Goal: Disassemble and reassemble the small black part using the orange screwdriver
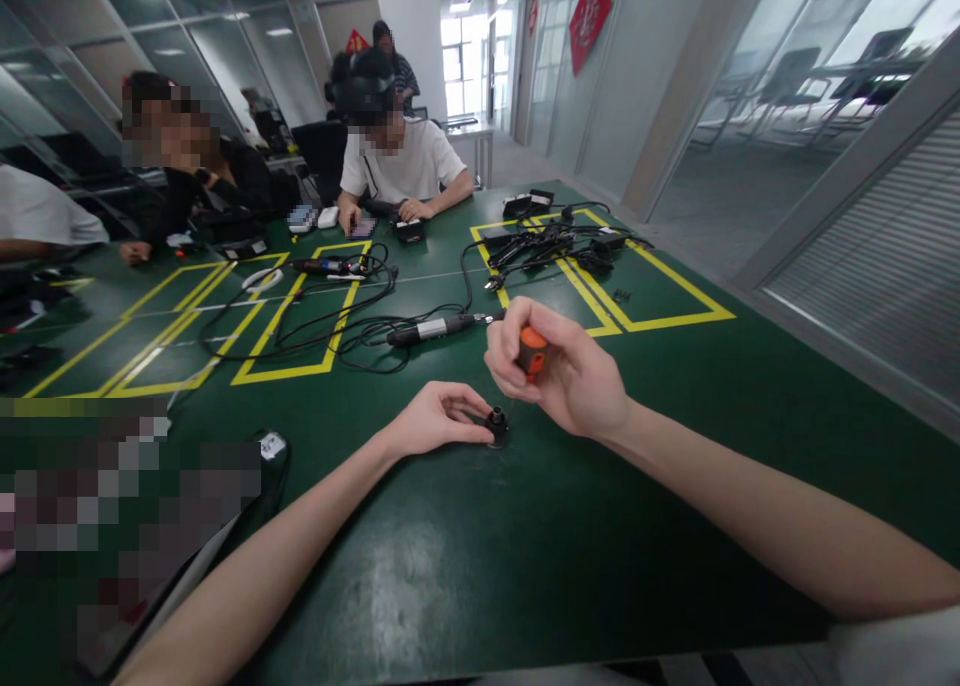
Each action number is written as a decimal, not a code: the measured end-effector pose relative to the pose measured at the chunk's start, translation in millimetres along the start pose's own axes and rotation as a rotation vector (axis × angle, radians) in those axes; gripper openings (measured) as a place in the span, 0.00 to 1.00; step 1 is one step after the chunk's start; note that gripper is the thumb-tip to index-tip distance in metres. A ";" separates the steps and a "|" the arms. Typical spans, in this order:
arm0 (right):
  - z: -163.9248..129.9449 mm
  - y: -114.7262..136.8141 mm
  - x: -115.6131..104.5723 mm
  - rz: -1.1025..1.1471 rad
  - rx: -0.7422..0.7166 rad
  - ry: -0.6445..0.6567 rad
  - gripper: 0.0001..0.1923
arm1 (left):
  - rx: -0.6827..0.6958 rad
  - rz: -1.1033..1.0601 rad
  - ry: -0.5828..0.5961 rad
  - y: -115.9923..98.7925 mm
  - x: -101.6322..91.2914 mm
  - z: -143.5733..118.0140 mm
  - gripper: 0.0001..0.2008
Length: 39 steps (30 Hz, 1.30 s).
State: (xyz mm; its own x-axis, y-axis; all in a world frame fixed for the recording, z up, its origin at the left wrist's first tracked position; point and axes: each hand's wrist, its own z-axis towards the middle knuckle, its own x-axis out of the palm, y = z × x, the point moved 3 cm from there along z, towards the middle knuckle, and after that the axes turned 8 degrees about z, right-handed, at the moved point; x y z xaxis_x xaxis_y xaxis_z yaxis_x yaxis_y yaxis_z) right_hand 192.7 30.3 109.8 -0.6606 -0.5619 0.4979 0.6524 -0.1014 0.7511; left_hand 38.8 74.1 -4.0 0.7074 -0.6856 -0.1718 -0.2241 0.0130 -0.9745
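My left hand (442, 418) rests low over the green table, thumb and fingers pinching a small black round part (496, 422) with a metallic ring on top. Above and to the right of it, my right hand (559, 366) is closed around an orange-and-black screwdriver (533, 350). The handle's end faces me. A thin shaft seems to run down towards the black part; I cannot tell whether its tip touches.
Beyond my hands lies a black-and-grey electric screwdriver (433, 329) with its cable. Tangled black cables (547, 246) lie inside yellow tape outlines at the back right. A co-worker in a white shirt (405, 161) sits across the green table (675, 406). A blurred-out device lies at left.
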 end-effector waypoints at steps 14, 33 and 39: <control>-2.0 -1.3 2.5 -0.003 -0.026 0.036 0.16 | 0.000 0.107 -0.033 4.2 -3.1 -1.9 0.21; 0.2 -1.7 2.2 0.015 0.036 0.048 0.26 | 0.015 0.140 0.049 -0.3 -0.3 -2.5 0.28; -3.4 -0.5 1.6 0.060 0.025 0.077 0.19 | 0.044 0.255 -0.007 -7.2 -0.5 -3.7 0.24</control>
State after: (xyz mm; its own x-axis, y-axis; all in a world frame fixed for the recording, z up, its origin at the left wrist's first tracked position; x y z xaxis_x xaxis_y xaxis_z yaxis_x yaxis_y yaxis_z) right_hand 192.6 26.7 108.7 -0.5899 -0.6277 0.5080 0.6797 -0.0463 0.7320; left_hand 37.6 71.7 3.6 0.6365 -0.6508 -0.4140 -0.3669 0.2168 -0.9047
